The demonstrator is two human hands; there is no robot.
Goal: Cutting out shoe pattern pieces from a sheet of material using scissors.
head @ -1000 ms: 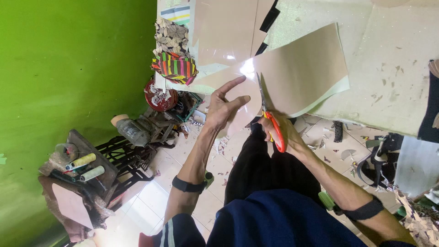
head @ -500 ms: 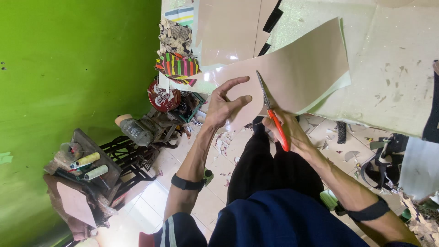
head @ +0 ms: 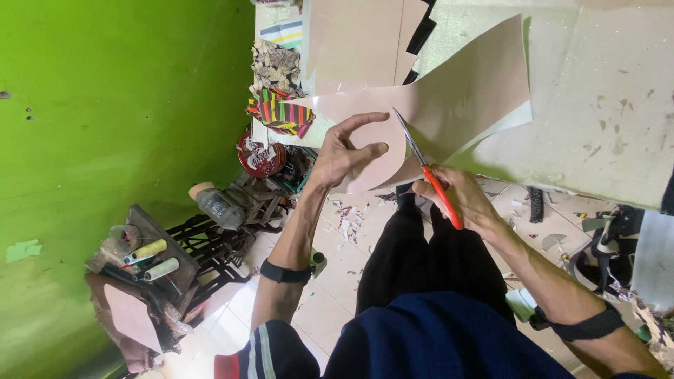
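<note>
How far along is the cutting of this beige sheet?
Partly done. The beige sheet already has a curved edge cut on the left, where a narrow pointed strip sticks out. In hand: the left hand holds the sheet near the cut while the right hand works the red-handled scissors, blades in the sheet. Left: the broad part to the upper right looks uncut.

Round tin (head: 261, 154): at nine o'clock from my left hand (head: 344, 151) stood a red lid with white lettering.
</note>
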